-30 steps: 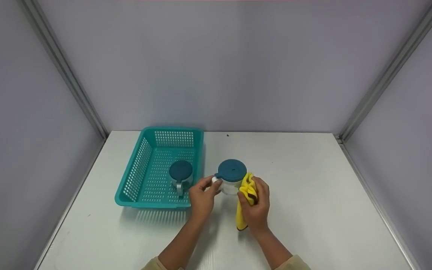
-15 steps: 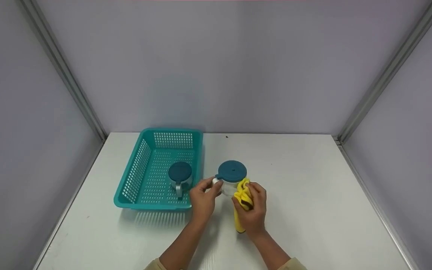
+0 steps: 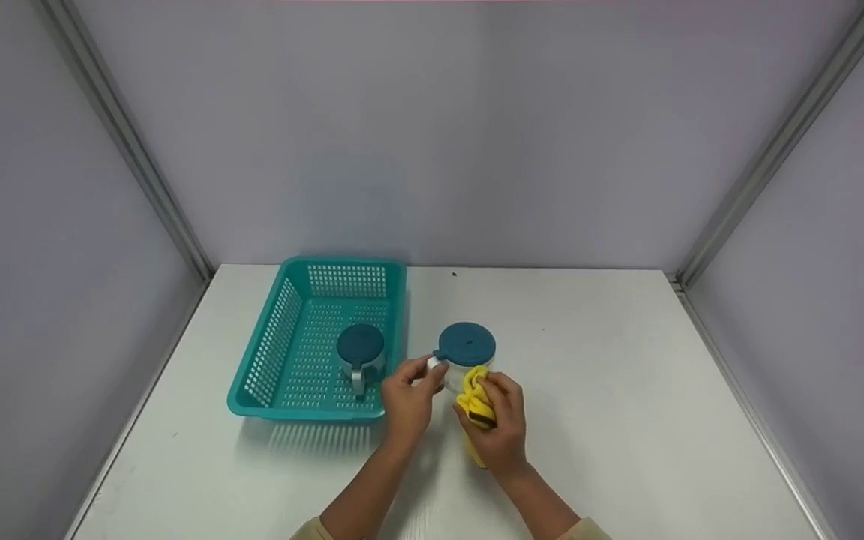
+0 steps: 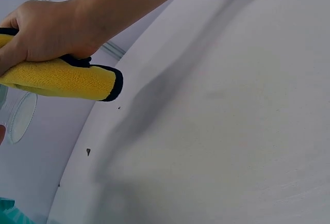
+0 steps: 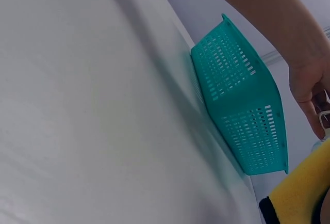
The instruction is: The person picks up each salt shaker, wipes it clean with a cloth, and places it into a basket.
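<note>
In the head view my left hand [image 3: 408, 397] pinches the white handle [image 3: 434, 364] of a clear lidded cup with a round blue lid [image 3: 467, 344]. My right hand [image 3: 502, 427] grips a bunched yellow cloth [image 3: 475, 397] with black trim, held against the cup's near side and hiding part of it. From the left wrist, the clear base of the cup [image 4: 23, 118] shows raised off the table, with the yellow cloth [image 4: 67, 81] hanging close by. The right wrist view catches my left hand [image 5: 309, 87] at the handle, above the cloth [image 5: 304, 182].
A teal perforated basket [image 3: 289, 412] stands on the white table [image 3: 627, 390], left of my hands. Inside it is a second cup with a dark blue lid [image 3: 361, 343], its handle facing me. Grey-white panels [image 3: 432, 135] enclose the back and sides.
My right hand and the yellow cloth have slid left and down along the cup toward me. My left hand keeps its hold on the handle, and the cup has shifted only slightly.
</note>
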Demonstrator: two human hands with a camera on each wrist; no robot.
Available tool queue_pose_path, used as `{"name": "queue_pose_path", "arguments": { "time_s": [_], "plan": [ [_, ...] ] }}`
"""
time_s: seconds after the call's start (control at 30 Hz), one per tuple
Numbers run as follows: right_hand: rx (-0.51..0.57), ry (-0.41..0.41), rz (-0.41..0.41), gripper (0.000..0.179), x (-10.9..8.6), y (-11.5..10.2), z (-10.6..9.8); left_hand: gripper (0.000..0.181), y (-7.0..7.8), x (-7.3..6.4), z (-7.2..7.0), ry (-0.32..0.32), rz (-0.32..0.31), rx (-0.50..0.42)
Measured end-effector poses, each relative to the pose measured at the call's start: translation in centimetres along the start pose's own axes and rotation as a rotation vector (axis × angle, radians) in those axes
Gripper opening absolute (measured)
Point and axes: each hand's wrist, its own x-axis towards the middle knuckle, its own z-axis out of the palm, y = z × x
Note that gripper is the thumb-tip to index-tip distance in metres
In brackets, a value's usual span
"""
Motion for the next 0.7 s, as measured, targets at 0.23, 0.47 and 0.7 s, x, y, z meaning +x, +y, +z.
{"name": "queue_pose_path", "arguments": {
  "time_s": [0.23,0.47,0.7],
  "plan": [
    [-0.073,-0.013,-0.066,0.044,0.07,-0.22,0.12,0.014,0.05,-0.12,0.07,-0.011,0.055,0.003],
    [-0.136,-0.048,-0.182,0.037,0.17,-0.41,0.37,0.014,0.09,-0.24,0.05,-0.017,0.116,0.033],
    [-0.230,-0.079,-0.271,0.027,-0.15,-0.29,0.39,0.014,0.27,-0.30,-0.05,-0.006,0.145,0.052]
  ]
}}
